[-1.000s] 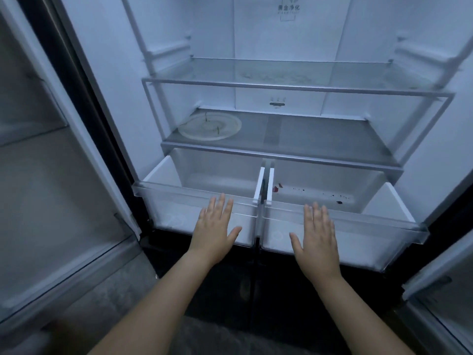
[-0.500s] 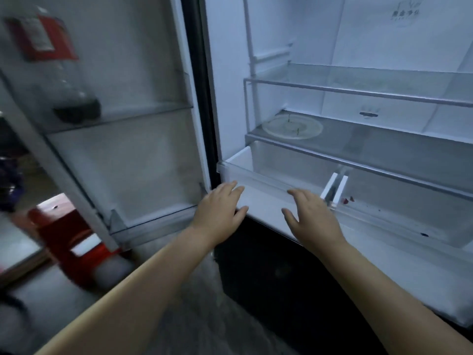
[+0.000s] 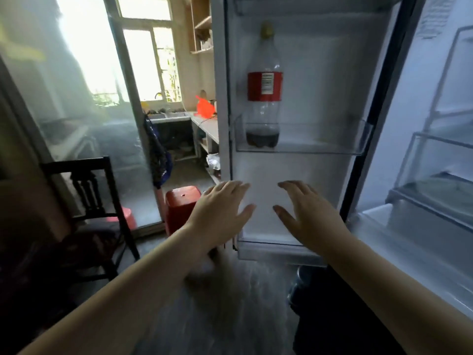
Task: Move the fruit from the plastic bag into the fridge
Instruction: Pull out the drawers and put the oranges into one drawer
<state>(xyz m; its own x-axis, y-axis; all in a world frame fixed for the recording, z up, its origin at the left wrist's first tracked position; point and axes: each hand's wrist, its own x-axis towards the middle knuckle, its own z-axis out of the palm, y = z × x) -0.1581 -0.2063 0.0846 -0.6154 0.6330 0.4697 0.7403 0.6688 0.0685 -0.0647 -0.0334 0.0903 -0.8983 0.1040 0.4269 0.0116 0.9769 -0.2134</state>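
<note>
**Hands leave the drawers; view swings towards the kitchen counter**

A second ago both hands lay flat on the fronts of the two clear plastic crisper drawers (image 3: pixel 384 221) at the bottom of the white open fridge (image 3: pixel 435 162). Now the head has turned left, and the drawers sit at the right edge of the view. The left hand (image 3: pixel 220 213) and the right hand (image 3: pixel 304 213) hang in the air in front of the white inner panel of the left fridge door (image 3: pixel 320 73). Both have straight, spread fingers, palms down, and hold nothing. Whether they touch the door panel cannot be told.

This reads as the fridge being made ready and the person turning away to fetch the fruit. None of it has gone in yet.

No fruit can be seen. The likeliest carrier is a bright orange-red plastic bag (image 3: pixel 204 108), small and blurred, standing on the pale kitchen counter (image 3: pixel 207 129) beyond the door's edge, well apart from both hands. It looks crumpled and peaked at the top, and its contents cannot be made out.

On the door shelf stands a clear plastic bottle with a red label (image 3: pixel 265 85), nearly empty, with dark liquid at the bottom. A red plastic stool (image 3: pixel 179 206) and a dark wooden chair (image 3: pixel 89 190) stand on the floor between the person and the counter.
</note>
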